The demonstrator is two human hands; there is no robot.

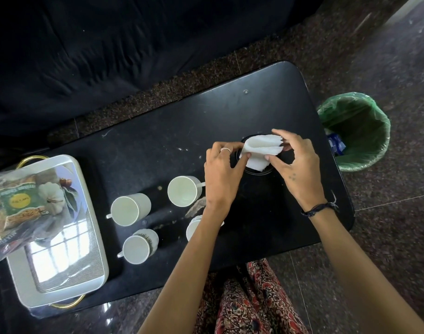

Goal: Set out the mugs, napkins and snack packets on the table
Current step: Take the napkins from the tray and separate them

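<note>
Both hands pinch a white paper napkin [260, 150], folded and curved, above a round black holder [256, 170] on the black table [158, 145]. My left hand [221, 174] grips its left edge and my right hand [296, 165] grips its right edge. Several white mugs stand on the table: one [183, 191] just left of my left wrist, one [129, 209] further left, one [139, 245] near the front edge, and one [194, 229] partly hidden under my left forearm. Snack packets in a clear plastic bag [15, 206] lie on the tray at the left.
A white tray [68, 273] with gold handles sits at the table's left end. A bin with a green liner [355, 130] stands on the floor right of the table. Dark cloth fills the far side. Patterned clothing shows below the table's near edge.
</note>
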